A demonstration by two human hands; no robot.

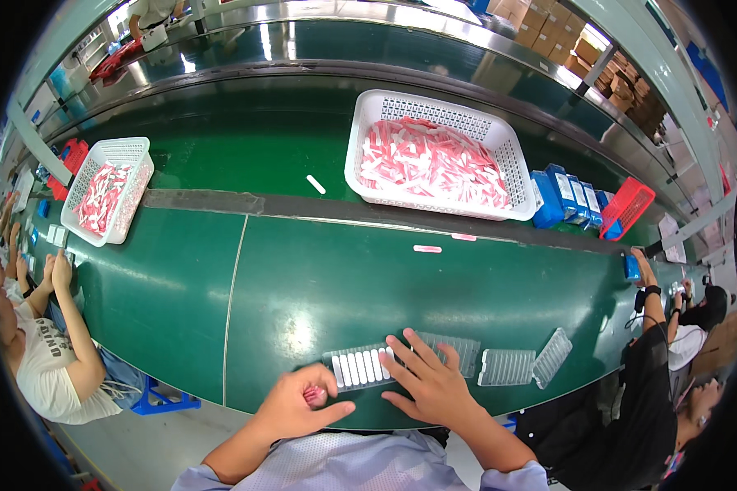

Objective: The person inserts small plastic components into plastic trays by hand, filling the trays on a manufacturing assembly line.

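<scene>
A clear plastic tray lies on the green table close in front of me, with several white strips side by side in its slots. My left hand is at the tray's left end, its fingers curled around a few small pink pieces that show in the palm. Over the right end of the tray my right hand is spread, fingertips at the last white strip. It covers part of another clear tray. Two more clear trays, one flat and one tilted, lie to the right.
A large white basket of pink and white strips stands beyond the dark table strip; a smaller basket is at left. Blue boxes and a red basket stand right. Loose pink strips lie midtable. Co-workers sit at both sides.
</scene>
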